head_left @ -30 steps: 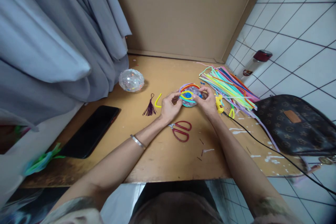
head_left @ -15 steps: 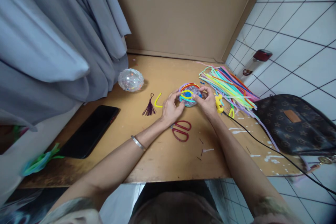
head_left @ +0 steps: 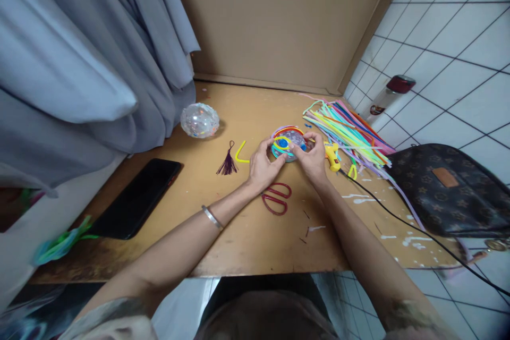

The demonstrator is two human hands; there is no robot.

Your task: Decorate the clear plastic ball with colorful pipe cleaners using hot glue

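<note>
A clear, rounded ball-like piece (head_left: 294, 154), trimmed with red, purple and turquoise pipe cleaners and blue round ornaments, lies between my hands. Across its front curves a yellow pipe cleaner (head_left: 282, 139). My left hand (head_left: 263, 163) is closed on the left side of the piece, fingers by the yellow strip's left end. From the right, my right hand (head_left: 311, 158) grips it, with the thumb pressed near the strip's other end. Red-handled scissors (head_left: 276, 199) lie below my hands, blades hidden. Beside my left hand is a bent yellow pipe cleaner (head_left: 240, 153).
Left on the table are a clear ball (head_left: 200, 120), a dark tassel (head_left: 227, 161) and a black phone (head_left: 135, 199). At right lie a yellow glue gun (head_left: 332, 157) with its cord, a pile of pipe cleaners (head_left: 346, 130), a brown bag (head_left: 446, 191) and a red-capped bottle (head_left: 388, 96).
My left hand has shifted slightly and its thumb sits further right over the front of the piece. The yellow strip's curve has moved a little left. Both hands keep hold.
</note>
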